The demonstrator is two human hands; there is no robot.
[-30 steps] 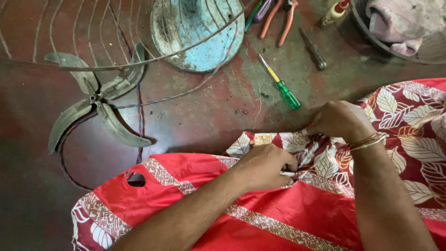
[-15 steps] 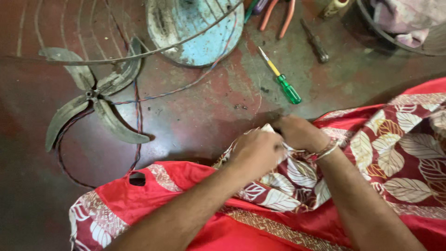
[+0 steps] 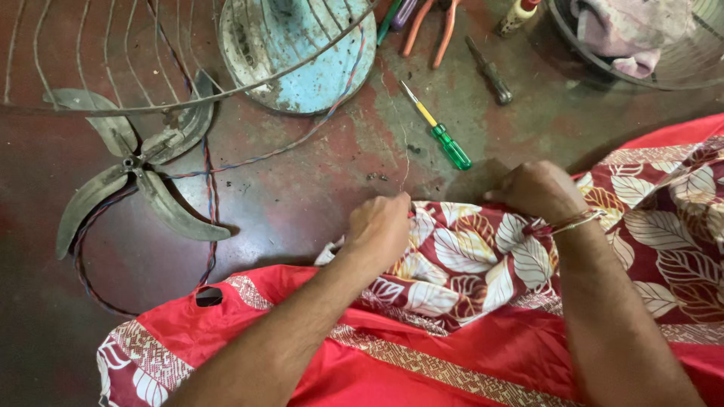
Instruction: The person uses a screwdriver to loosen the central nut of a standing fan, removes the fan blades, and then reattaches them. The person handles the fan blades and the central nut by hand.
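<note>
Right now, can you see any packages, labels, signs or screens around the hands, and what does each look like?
Small yellowish bottle with a red cap: top edge of the picture, right of the orange-handled pliers, lying on the floor; any label is too small to tell.
No signs or screens in view.

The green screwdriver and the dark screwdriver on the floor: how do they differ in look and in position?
The green screwdriver has a translucent green handle and a yellow collar; the dark screwdriver is dull grey-brown all over. The green one lies nearer the right hand, the dark one farther up, beside the orange-handled pliers. Both lie flat on the floor, slanted the same way.
</note>
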